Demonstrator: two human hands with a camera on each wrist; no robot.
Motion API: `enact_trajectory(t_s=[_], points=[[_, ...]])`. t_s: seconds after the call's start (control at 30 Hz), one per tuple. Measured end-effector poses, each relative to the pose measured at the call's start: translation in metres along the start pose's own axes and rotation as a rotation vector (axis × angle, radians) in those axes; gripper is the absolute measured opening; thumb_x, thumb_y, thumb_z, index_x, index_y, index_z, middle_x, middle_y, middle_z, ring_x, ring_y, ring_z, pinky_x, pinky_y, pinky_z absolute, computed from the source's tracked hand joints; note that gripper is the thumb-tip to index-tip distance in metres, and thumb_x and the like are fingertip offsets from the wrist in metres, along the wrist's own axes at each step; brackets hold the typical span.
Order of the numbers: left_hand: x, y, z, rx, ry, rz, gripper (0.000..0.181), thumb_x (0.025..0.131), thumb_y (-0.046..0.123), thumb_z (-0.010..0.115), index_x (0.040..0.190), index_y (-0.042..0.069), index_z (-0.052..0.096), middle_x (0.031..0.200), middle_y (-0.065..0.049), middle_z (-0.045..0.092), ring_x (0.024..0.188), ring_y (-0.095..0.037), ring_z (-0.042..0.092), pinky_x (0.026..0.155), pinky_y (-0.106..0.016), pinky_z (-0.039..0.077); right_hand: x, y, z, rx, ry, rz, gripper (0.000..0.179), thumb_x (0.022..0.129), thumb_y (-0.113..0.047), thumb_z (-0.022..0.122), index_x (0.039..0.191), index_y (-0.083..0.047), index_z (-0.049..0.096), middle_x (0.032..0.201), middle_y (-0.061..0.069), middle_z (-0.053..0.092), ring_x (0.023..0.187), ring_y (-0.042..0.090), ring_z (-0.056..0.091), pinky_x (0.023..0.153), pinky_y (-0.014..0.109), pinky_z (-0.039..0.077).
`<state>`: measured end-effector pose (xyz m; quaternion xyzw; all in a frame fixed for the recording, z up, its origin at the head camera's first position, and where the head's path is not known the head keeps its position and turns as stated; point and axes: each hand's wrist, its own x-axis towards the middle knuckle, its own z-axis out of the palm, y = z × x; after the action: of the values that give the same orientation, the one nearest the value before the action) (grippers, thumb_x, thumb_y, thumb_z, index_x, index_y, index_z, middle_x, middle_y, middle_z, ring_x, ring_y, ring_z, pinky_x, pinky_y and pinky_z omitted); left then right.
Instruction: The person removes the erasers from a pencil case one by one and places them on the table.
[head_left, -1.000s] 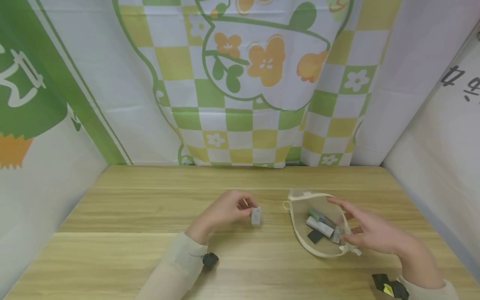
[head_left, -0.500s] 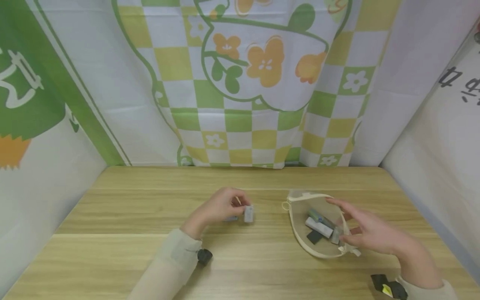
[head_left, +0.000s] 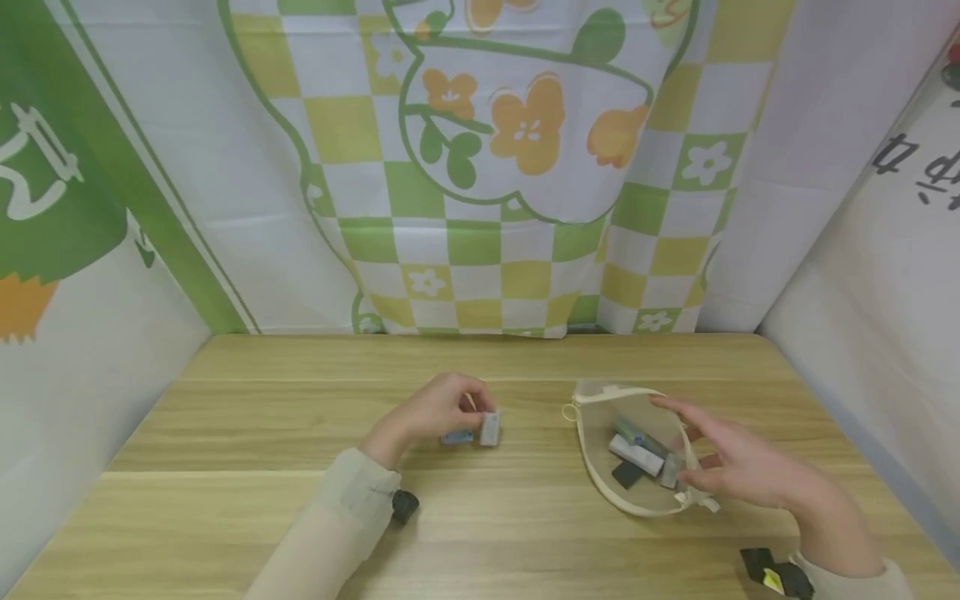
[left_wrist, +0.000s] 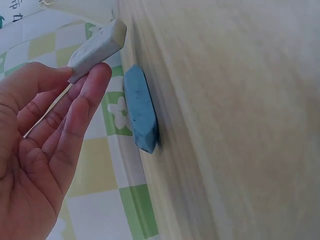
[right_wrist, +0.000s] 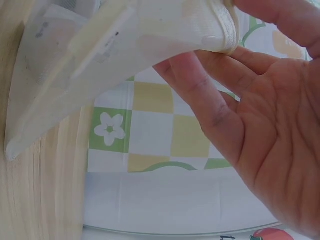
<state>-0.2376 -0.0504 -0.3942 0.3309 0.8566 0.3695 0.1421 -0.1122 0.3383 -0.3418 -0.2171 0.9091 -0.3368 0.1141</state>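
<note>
My left hand (head_left: 442, 410) pinches a small white eraser (head_left: 490, 428) between thumb and fingertips, a little above the table. In the left wrist view the eraser (left_wrist: 100, 50) has one yellowed end. Beneath that hand a blue eraser (left_wrist: 140, 107) with slanted ends lies on the wood; in the head view the left hand partly hides this blue eraser (head_left: 457, 437). Over on the right, my right hand (head_left: 750, 462) holds the side of a translucent mesh zip pouch (head_left: 596, 475), its fingers spread along the rim. The pouch's mouth gapes towards me.
Inside the pouch lie a white block (head_left: 636, 455), a green item (head_left: 628, 431), a dark flat piece (head_left: 627, 475) and a grey piece. A wooden table (head_left: 300, 517) carries everything. A patterned curtain (head_left: 480, 250) hangs behind its far edge.
My left hand has shifted left with the white eraser, and the blue eraser beneath it has come into sight. The right hand and pouch have stayed nearly still.
</note>
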Motion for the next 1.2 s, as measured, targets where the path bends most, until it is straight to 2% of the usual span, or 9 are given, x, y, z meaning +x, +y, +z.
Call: enact_trajectory(t_s=[0.37, 0.63, 0.9, 1.2], points=[[0.003, 0.0, -0.002, 0.054, -0.016, 0.015, 0.012, 0.088, 0.002, 0.066, 0.092, 0.012, 0.072, 0.089, 0.0, 0.069, 0.081, -0.011, 0.065, 0.074, -0.027, 0.055, 0.001, -0.001, 0.0, 0.019, -0.009, 0.013, 0.089, 0.086, -0.016, 0.076, 0.157, -0.018, 0.023, 0.155, 0.023, 0.035, 0.122, 0.041, 0.051, 0.084, 0.031, 0.058], [0.005, -0.001, -0.002, 0.052, -0.024, 0.01, 0.014, 0.086, -0.001, 0.064, 0.092, 0.009, 0.072, 0.088, -0.002, 0.069, 0.08, -0.01, 0.064, 0.07, -0.024, 0.053, 0.001, 0.001, 0.0, 0.008, -0.004, 0.013, 0.089, 0.085, -0.015, 0.076, 0.157, -0.019, 0.023, 0.156, 0.021, 0.033, 0.121, 0.039, 0.052, 0.083, 0.029, 0.058], [0.008, -0.004, -0.003, 0.079, -0.028, 0.013, 0.016, 0.085, -0.002, 0.064, 0.09, 0.01, 0.072, 0.089, -0.002, 0.071, 0.079, -0.01, 0.064, 0.072, -0.025, 0.053, 0.001, 0.001, 0.0, 0.005, -0.001, 0.009, 0.089, 0.085, -0.015, 0.076, 0.157, -0.018, 0.024, 0.155, 0.022, 0.035, 0.12, 0.038, 0.052, 0.083, 0.027, 0.058], [0.012, -0.006, -0.002, 0.096, -0.07, 0.006, 0.014, 0.086, -0.002, 0.065, 0.09, 0.01, 0.072, 0.09, -0.001, 0.072, 0.082, -0.01, 0.063, 0.078, -0.029, 0.054, 0.0, 0.002, 0.0, -0.008, -0.004, -0.021, 0.088, 0.085, -0.014, 0.076, 0.157, -0.016, 0.024, 0.151, 0.024, 0.038, 0.117, 0.032, 0.055, 0.081, 0.024, 0.058]])
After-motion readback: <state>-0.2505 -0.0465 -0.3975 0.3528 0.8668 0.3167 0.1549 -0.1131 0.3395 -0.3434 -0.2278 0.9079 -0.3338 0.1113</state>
